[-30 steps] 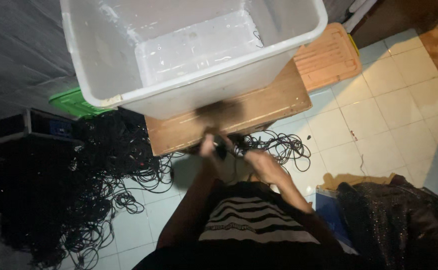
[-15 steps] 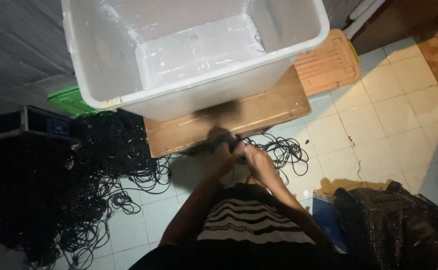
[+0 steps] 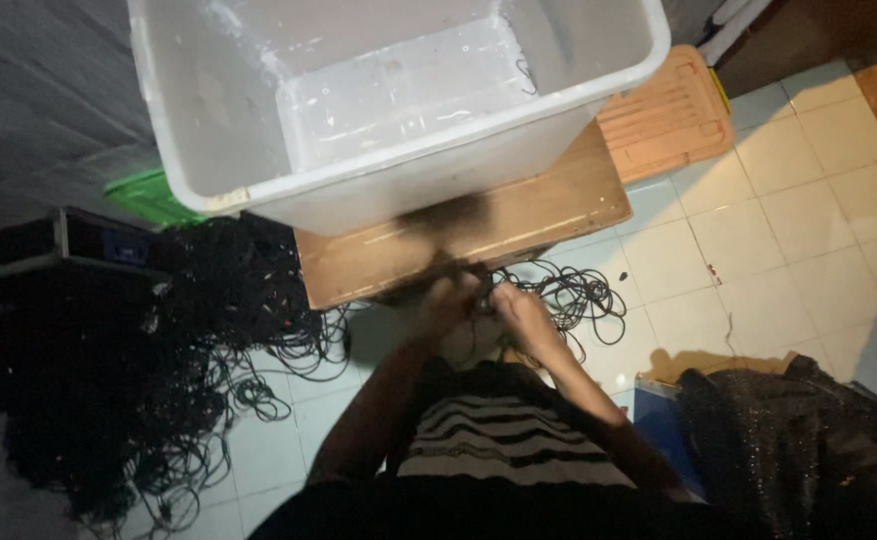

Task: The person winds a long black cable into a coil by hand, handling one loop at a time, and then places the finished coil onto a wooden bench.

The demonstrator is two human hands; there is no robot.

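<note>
Between the two hands, held close in front of the body, sits a bit of thin black cable (image 3: 480, 296). The left hand (image 3: 445, 303) and the right hand (image 3: 514, 312) are drawn together on it, fingers curled, seemingly pinching and working it between them; motion blur on the left one hides how the fingertips actually sit, so the exact grip cannot be told.

To do this well, it seems wise to keep both hands near each other and close to the body, letting one pinch hold the cable steady while the other feeds or turns it, with short moves so no slack snags.

Just beyond the hands, a loose coil of cable (image 3: 568, 297) lies on the tiled floor (image 3: 788, 220), off to the right, and probably trails from the piece being handled; it should be left free to run rather than tugged tight. Directly ahead stands a low wooden worktop (image 3: 518, 225), carrying a big white plastic tub (image 3: 398, 100) that looks nearly empty. Well off to the left, a large tangle of black cables (image 3: 128, 400) spreads over the floor beside a dark case (image 3: 58, 245). Far right of the tub lies an orange plastic lid (image 3: 664, 112), and down to the right a dark sparkly cloth (image 3: 798, 450).
</note>
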